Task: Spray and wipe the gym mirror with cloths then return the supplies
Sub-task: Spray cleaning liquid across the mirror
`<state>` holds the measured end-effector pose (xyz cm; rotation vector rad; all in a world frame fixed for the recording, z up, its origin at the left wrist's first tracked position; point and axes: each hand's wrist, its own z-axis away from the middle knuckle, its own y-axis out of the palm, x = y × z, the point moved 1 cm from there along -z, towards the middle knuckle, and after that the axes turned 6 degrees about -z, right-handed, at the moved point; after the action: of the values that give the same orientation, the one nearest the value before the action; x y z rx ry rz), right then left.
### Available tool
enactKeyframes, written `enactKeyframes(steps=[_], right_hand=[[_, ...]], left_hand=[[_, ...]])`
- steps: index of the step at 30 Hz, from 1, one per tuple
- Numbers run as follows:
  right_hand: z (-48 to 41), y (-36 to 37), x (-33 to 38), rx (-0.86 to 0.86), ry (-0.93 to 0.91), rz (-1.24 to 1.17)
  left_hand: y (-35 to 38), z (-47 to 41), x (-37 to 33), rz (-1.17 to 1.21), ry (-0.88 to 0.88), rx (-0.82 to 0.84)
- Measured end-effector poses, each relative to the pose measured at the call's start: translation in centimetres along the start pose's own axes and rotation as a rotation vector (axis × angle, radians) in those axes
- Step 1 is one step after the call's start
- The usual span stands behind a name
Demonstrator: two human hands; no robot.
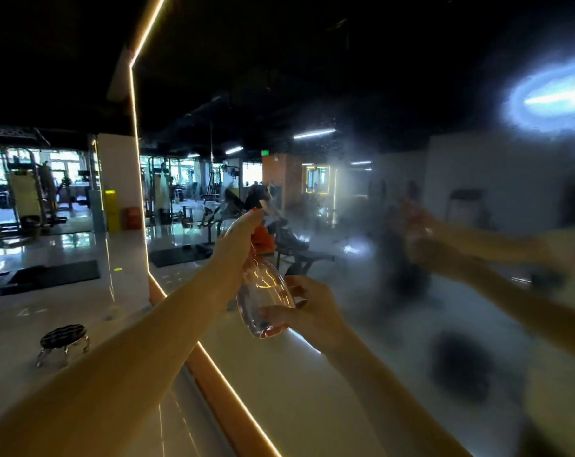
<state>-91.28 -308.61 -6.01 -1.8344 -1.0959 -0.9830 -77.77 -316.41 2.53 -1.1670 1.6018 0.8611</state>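
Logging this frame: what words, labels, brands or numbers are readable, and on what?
Nothing is readable.
Pale lettering on the dark banner, upper left: too blurred.
Markings on the green sign at the ceiling: too small.
No label shows on the spray bottle.

Glossy pale tiled floor [48, 311], reflecting light. Standing on it: one small round black cushioned stool on chrome legs [63, 338], near the mirror frame. Further back, a dark rectangular floor mat [53, 275] lies flat. A red box [133, 218] stands beyond it.
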Motion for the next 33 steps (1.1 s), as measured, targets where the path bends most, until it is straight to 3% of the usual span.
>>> enactKeyframes(steps=[4, 9, 15, 25, 33], right_hand=[[-4.3, 0.0, -0.6, 0.005, -0.027, 0.0], [-8.9, 0.7, -1.5, 0.033, -0.045, -0.039], [-12.7, 2.3, -3.3, 0.083, -0.047, -0.055], [-15.1, 6.2, -7.6, 0.247, 0.031, 0.075], [-14.6, 8.0, -9.7, 0.343, 0.094, 0.112]], left_hand=[[-0.5, -4.0, 0.1, 0.066, 0.047, 0.054], [-1.4, -8.8, 0.9, 0.036, 0.101, -0.017], [-2.7, -12.6, 2.7, -0.016, 0.027, -0.149], [-6.4, -14.1, 8.4, 0.049, -0.067, -0.075], [-7.2, -14.7, 12.3, -0.075, -0.138, -0.229]])
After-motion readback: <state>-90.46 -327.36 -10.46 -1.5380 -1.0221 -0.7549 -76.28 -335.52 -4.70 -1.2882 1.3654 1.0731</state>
